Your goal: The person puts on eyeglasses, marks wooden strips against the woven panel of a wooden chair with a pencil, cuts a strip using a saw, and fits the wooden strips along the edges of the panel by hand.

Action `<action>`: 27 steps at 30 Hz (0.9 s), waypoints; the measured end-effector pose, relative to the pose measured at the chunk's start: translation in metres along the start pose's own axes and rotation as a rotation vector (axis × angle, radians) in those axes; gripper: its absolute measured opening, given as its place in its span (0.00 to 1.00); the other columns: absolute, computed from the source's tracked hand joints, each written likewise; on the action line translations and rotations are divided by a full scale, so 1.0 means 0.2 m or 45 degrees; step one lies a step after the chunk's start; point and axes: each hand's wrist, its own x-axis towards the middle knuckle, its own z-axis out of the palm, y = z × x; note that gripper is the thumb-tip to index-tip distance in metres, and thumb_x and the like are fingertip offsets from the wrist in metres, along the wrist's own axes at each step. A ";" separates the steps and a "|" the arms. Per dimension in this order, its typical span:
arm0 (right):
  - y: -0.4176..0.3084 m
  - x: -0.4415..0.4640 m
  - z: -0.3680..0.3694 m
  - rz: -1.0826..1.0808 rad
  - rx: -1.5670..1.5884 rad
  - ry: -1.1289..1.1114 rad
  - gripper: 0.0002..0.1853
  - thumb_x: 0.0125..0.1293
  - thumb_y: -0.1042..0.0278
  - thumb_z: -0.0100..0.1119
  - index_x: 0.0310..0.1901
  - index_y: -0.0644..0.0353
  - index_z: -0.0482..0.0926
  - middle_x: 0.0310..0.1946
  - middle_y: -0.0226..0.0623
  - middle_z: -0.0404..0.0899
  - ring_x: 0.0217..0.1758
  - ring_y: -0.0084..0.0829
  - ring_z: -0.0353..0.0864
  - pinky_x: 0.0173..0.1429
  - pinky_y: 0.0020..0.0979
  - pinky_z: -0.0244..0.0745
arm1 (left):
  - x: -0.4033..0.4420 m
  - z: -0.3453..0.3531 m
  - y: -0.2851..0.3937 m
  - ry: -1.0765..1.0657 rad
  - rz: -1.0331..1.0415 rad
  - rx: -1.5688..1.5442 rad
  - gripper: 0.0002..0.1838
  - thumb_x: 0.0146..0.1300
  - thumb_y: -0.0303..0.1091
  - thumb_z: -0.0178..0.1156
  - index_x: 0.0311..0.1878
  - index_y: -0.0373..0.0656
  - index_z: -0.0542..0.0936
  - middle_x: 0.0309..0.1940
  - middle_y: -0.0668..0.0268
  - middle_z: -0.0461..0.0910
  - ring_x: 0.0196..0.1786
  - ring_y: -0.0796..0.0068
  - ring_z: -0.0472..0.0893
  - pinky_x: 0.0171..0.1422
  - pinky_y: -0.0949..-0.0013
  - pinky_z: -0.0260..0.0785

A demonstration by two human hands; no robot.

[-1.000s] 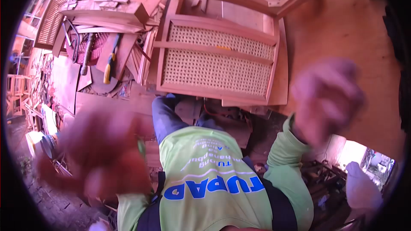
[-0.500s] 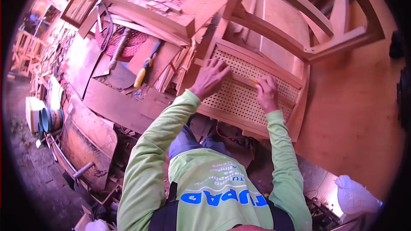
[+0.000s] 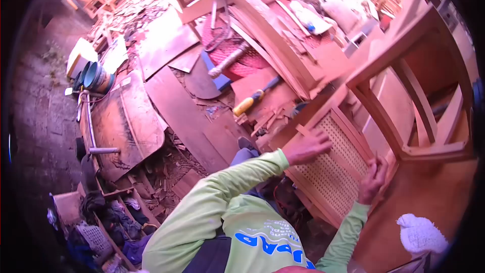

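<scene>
A chair seat panel of woven cane in a wooden frame lies before me, tilted in the view. My left hand rests at its left part, fingers bent over a thin wooden strip whose end sticks out past them. My right hand is at the panel's right edge, fingers curled together. An orange pencil showed in these fingers earlier; now it is mostly hidden. The curved wooden chair back rises beyond the panel.
A yellow-handled chisel, a hammer-like tool and a hacksaw frame lie among wood pieces. A long board stands behind them. Buckets stand left; a box of cloths is lower left. A white cloth bundle sits right.
My view has swung left, so the chair and panel appear farther right and turned. My right hand has gone from over the cane to the panel's right edge; the left stays by the strip.
</scene>
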 end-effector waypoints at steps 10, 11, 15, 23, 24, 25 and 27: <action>-0.19 0.04 0.27 -0.124 -0.054 -0.150 0.08 0.81 0.85 0.47 0.54 0.67 0.75 0.45 0.37 0.74 0.43 0.30 0.73 0.51 0.32 0.76 | 0.09 -0.42 0.06 0.622 -0.273 0.050 0.20 0.66 0.32 0.74 0.59 0.41 0.82 0.50 0.56 0.84 0.56 0.52 0.83 0.61 0.53 0.77; -0.20 0.03 0.29 -0.149 -0.073 -0.181 0.08 0.80 0.85 0.48 0.53 0.67 0.75 0.44 0.38 0.74 0.43 0.30 0.73 0.51 0.33 0.76 | 0.08 -0.56 -0.06 0.822 -0.408 0.063 0.16 0.71 0.30 0.71 0.59 0.38 0.82 0.46 0.53 0.85 0.48 0.52 0.86 0.54 0.52 0.80; -0.26 0.11 0.49 -0.182 0.129 -0.180 0.07 0.77 0.86 0.51 0.51 0.66 0.75 0.44 0.39 0.74 0.45 0.30 0.75 0.53 0.32 0.76 | 0.07 -0.96 -0.78 1.031 -1.169 -0.055 0.17 0.77 0.33 0.66 0.59 0.32 0.76 0.37 0.46 0.88 0.41 0.47 0.92 0.46 0.49 0.83; -1.07 1.07 -0.01 -0.828 -0.035 -0.072 0.16 0.87 0.82 0.50 0.69 0.69 0.80 0.53 0.37 0.81 0.44 0.24 0.75 0.50 0.27 0.76 | 0.10 -0.92 -1.37 0.866 -1.844 -1.027 0.11 0.70 0.35 0.69 0.34 0.41 0.80 0.20 0.68 0.78 0.14 0.76 0.71 0.14 0.69 0.55; -1.10 1.08 -0.06 -0.792 -0.034 -0.089 0.16 0.86 0.82 0.50 0.69 0.68 0.80 0.53 0.36 0.81 0.44 0.24 0.75 0.50 0.27 0.75 | 0.13 -0.91 -1.36 0.879 -1.862 -1.006 0.12 0.70 0.36 0.70 0.32 0.42 0.80 0.20 0.68 0.78 0.14 0.77 0.69 0.14 0.68 0.53; -1.11 1.09 -0.10 -0.758 -0.033 -0.107 0.17 0.86 0.82 0.51 0.69 0.68 0.80 0.53 0.35 0.81 0.44 0.23 0.74 0.50 0.26 0.74 | 0.15 -0.90 -1.35 0.895 -1.880 -0.985 0.13 0.70 0.36 0.70 0.31 0.44 0.80 0.20 0.68 0.77 0.13 0.78 0.67 0.13 0.67 0.51; -1.07 1.03 -0.13 -0.676 -0.023 -0.179 0.17 0.85 0.82 0.51 0.69 0.67 0.80 0.52 0.33 0.80 0.44 0.22 0.74 0.49 0.25 0.72 | 0.19 -0.91 -1.25 1.176 -1.685 -1.167 0.12 0.71 0.38 0.71 0.33 0.42 0.83 0.21 0.67 0.77 0.16 0.75 0.70 0.18 0.69 0.58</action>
